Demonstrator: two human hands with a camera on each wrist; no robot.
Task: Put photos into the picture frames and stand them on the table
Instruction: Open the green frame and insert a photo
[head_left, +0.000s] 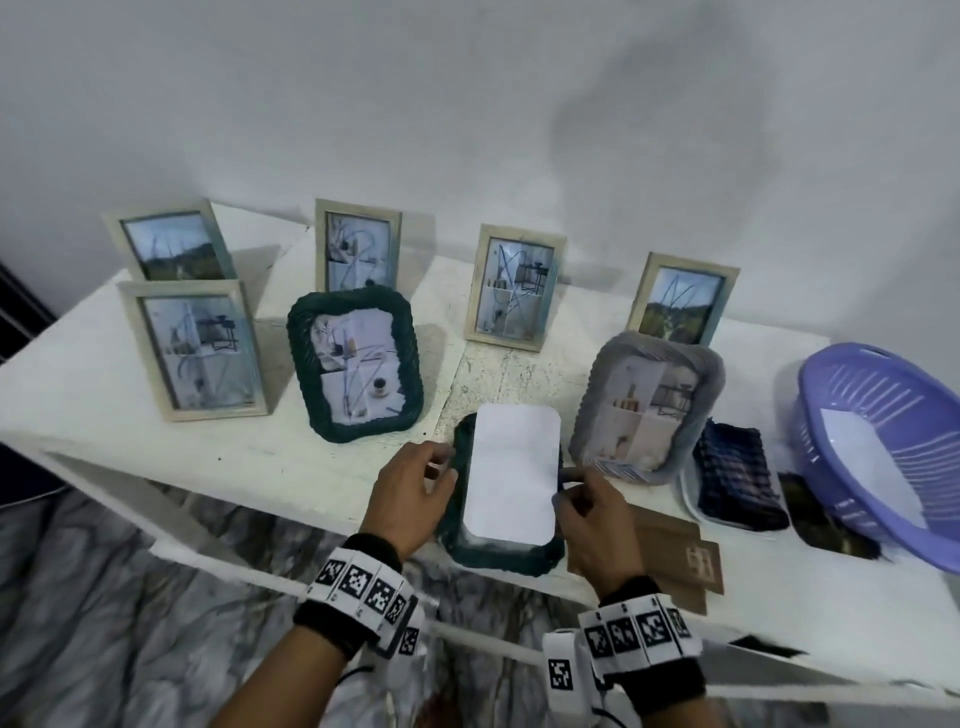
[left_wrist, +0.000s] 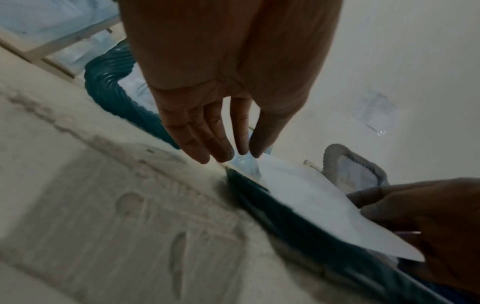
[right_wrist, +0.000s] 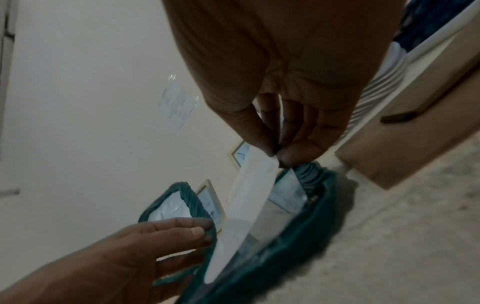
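A white photo (head_left: 511, 475), blank back up, lies lengthwise away from the person over a dark green woven frame (head_left: 488, 551) flat on the white table (head_left: 104, 395). The right hand (head_left: 597, 525) pinches the photo's right edge between thumb and fingertips. The left hand (head_left: 410, 493), fingers straight and loosely apart, hangs by the frame's left rim; contact unclear.

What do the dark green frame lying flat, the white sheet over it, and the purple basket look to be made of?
Dark green frame: seemingly woven or wrapped cord or rattan, matte; ribbed ridges run round its rim.
White sheet: thin paper or card, probably a photo's blank back; it bows where the right hand pinches its edge.
Purple basket: moulded plastic, slightly glossy, with rows of slots in its wall.
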